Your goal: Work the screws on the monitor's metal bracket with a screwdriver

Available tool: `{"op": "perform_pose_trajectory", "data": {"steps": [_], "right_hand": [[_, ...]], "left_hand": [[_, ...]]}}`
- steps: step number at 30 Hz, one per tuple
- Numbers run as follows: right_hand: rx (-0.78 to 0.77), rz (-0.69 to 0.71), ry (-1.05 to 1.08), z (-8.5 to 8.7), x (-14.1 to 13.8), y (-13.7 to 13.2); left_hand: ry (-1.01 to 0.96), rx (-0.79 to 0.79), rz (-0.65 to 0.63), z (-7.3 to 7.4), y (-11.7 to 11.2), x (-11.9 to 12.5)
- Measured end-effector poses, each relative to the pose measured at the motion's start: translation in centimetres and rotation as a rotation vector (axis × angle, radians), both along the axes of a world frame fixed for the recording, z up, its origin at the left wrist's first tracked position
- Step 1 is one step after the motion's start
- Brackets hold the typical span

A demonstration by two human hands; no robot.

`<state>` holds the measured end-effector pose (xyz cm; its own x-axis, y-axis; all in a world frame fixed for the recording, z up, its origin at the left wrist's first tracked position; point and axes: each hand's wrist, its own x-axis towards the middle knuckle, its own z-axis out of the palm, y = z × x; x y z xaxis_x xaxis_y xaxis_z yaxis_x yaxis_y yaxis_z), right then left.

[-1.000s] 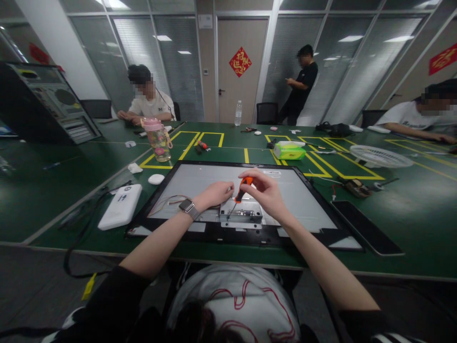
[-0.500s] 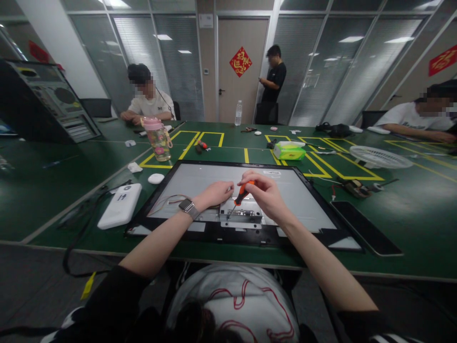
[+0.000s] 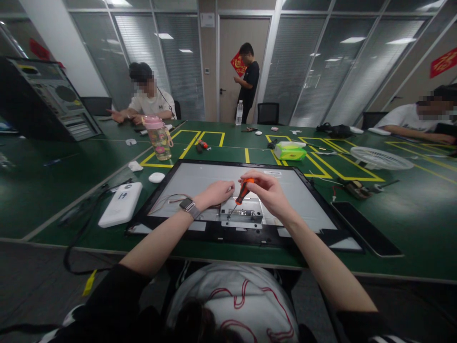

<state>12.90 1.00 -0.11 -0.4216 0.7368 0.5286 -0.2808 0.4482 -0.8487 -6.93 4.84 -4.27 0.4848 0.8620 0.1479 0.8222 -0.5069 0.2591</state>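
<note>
A monitor (image 3: 307, 200) lies face down on the green table, its grey metal back showing inside a black frame. My right hand (image 3: 267, 190) is closed round an orange-handled screwdriver (image 3: 243, 190), whose tip points down at a small metal cover plate (image 3: 246, 209) near the panel's front edge. My left hand (image 3: 214, 193), with a watch on the wrist, rests curled on the panel just left of the plate; what its fingers pinch, if anything, is hidden. Thin wires (image 3: 167, 200) run across the panel to the left.
A white box (image 3: 120, 204) and a black cable lie left of the monitor, a black strip (image 3: 366, 227) to its right. Farther back stand a pink-lidded bottle (image 3: 159, 139), a green tissue pack (image 3: 289, 151) and a white fan grille (image 3: 380, 157). Two people sit at the table; another stands by the door.
Both hands stay in place, with the screwdriver only slightly shifted. The standing person in black has walked left, from the right of the door to in front of it.
</note>
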Motion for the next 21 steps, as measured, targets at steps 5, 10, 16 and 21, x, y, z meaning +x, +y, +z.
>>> {"op": "perform_pose_trajectory", "data": {"steps": [5, 10, 16, 21], "right_hand": [[0.084, -0.031, -0.086, 0.78, 0.52, -0.23], [0.124, -0.046, -0.124, 0.84, 0.52, -0.22], [0.194, -0.107, -0.130, 0.64, 0.40, -0.38], [0.119, -0.074, -0.098, 0.60, 0.49, -0.28]], "left_hand": [[-0.029, -0.019, -0.009, 0.06, -0.16, -0.12], [-0.040, -0.006, -0.021, 0.11, -0.19, -0.09], [-0.015, -0.015, -0.006, 0.20, -0.18, 0.04], [-0.039, -0.037, -0.003, 0.54, -0.50, 0.13]]}}
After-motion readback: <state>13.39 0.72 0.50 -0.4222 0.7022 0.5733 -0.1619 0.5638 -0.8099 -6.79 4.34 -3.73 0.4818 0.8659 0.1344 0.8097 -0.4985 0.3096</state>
